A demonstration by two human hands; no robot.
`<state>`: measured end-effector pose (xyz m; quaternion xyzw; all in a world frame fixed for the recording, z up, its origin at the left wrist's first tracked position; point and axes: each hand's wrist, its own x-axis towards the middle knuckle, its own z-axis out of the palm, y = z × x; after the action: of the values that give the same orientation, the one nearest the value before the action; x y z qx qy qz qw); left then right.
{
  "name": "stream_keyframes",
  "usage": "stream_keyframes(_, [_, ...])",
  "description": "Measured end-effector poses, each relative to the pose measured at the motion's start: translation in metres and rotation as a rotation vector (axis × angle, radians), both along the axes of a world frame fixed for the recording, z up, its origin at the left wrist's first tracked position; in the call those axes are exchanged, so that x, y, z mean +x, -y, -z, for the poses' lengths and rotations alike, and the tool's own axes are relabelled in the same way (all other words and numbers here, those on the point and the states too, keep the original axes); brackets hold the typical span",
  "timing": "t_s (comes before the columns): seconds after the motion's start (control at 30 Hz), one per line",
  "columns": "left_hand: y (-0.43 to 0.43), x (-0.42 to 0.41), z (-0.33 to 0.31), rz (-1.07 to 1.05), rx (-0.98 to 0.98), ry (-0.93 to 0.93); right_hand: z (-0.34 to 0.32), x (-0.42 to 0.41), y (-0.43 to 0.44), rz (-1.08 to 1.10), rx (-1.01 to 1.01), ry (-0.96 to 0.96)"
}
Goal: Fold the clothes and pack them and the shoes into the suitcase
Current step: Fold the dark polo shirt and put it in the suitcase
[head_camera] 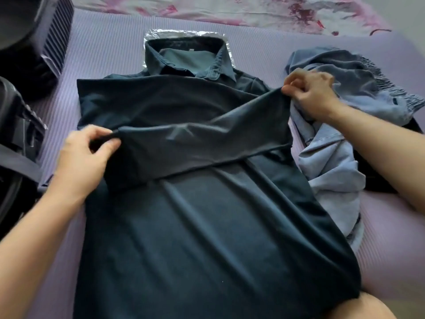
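Observation:
A dark teal collared shirt (207,226) lies flat on the purple ribbed mat (103,49), collar at the far end. A band of its fabric is stretched across the chest between my two hands. My left hand (85,157) pinches the left end of that band. My right hand (310,93) grips the right end, lifted a little above the shirt. Crumpled light-blue clothes (333,157) lie in a heap to the right of the shirt, partly under my right forearm. The open black suitcase (30,42) stands at the far left, only partly in frame.
A silver foil sheet (184,33) peeks out from under the collar. A white and pink floral sheet (253,12) runs along the far edge. A black bag with straps (16,139) sits at the left. My bare knee (287,307) shows at the bottom.

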<state>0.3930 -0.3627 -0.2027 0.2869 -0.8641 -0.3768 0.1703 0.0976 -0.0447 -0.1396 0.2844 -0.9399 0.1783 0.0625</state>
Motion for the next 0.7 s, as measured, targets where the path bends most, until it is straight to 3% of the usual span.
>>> stream_keyframes(0.07, [0.010,-0.011,-0.010,-0.073,0.128,-0.126,-0.007,-0.014,-0.002,0.091,-0.071,-0.017])
stream_keyframes(0.13, [0.018,-0.027,-0.017,-0.127,0.231,-0.197,-0.007,-0.026,0.007,0.158,0.001,-0.037])
stream_keyframes(0.37, [0.037,-0.076,0.009,-0.289,-0.023,-0.113,0.028,-0.031,0.051,0.196,0.275,-0.119])
stream_keyframes(0.43, [0.037,-0.081,0.015,-0.288,-0.036,-0.098,0.033,-0.014,0.048,0.210,0.207,-0.093])
stream_keyframes(0.53, [0.041,-0.084,0.017,-0.269,-0.063,-0.169,0.040,0.025,0.032,0.068,0.002,-0.141])
stream_keyframes(0.63, [0.043,-0.087,0.016,-0.308,-0.071,-0.267,0.057,0.056,0.022,-0.108,-0.014,0.104])
stream_keyframes(0.7, [0.043,-0.088,0.014,-0.302,-0.125,-0.268,0.073,0.056,0.020,-0.094,0.149,0.315])
